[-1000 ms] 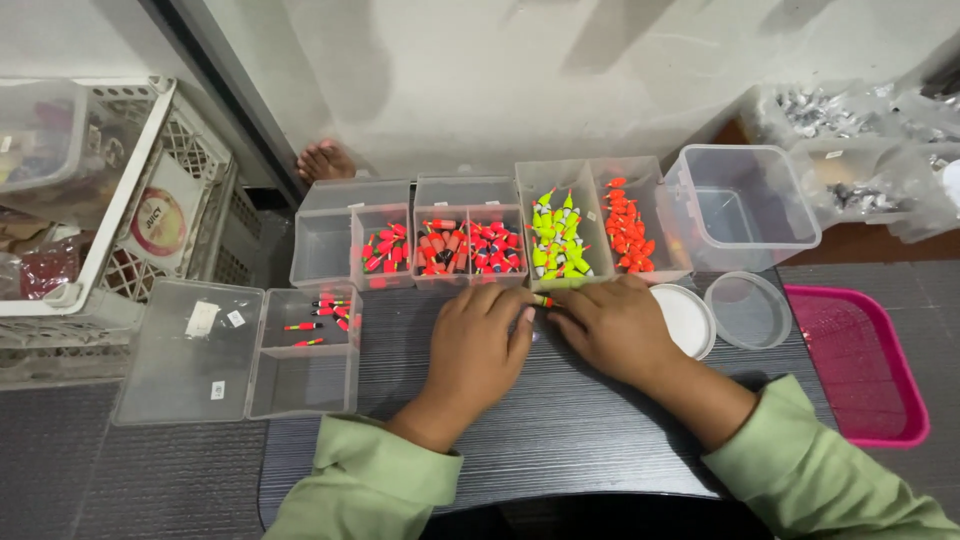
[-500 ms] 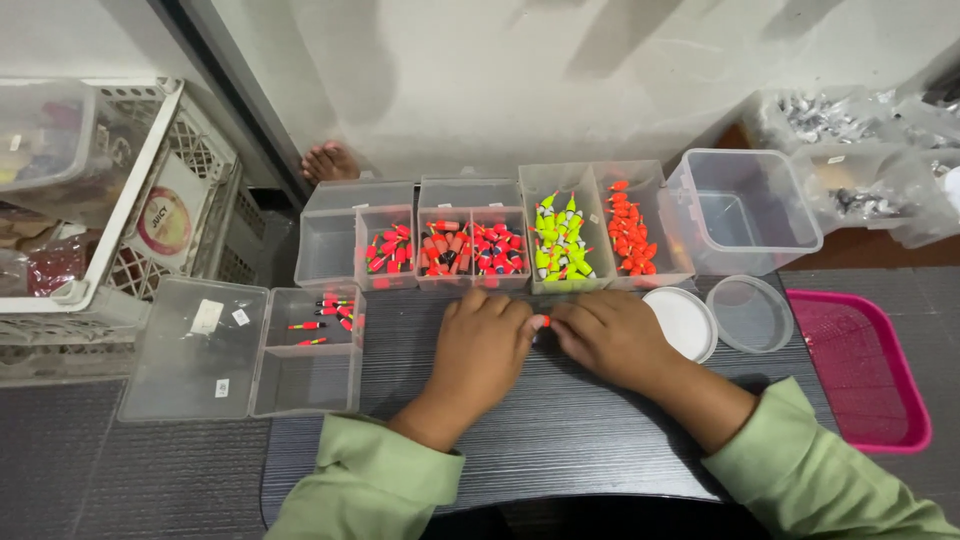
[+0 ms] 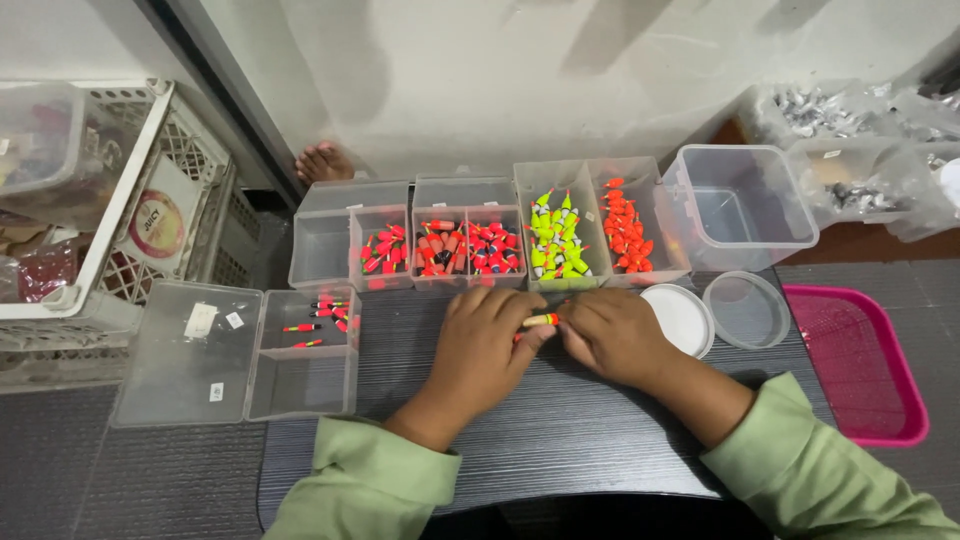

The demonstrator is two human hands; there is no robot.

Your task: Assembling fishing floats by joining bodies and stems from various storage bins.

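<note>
Pinching one small yellow-and-orange float (image 3: pixel 541 320) between left hand (image 3: pixel 487 345) and right hand (image 3: pixel 610 335), both grips narrow on it, long axis crosswise, just in front of the yellow-green float box (image 3: pixel 556 235), low over tabletop (image 3: pixel 560 440).

Small fishing float (image 3: pixel 541 320) pinched between two hands.

Slim, spindle-shaped, yellowish along the body with an orange-red tip toward the right; lying roughly level, just above the dark slatted tabletop (image 3: pixel 560 440). Gripped at its left end by the fingertips of the left hand (image 3: pixel 487 345), touched at its right end by the fingers of the right hand (image 3: pixel 612 335). Only the middle stretch showing, both ends partly covered. Positioned just in front of the row of clear compartment boxes (image 3: pixel 470 235) filled with similar floats.
</note>
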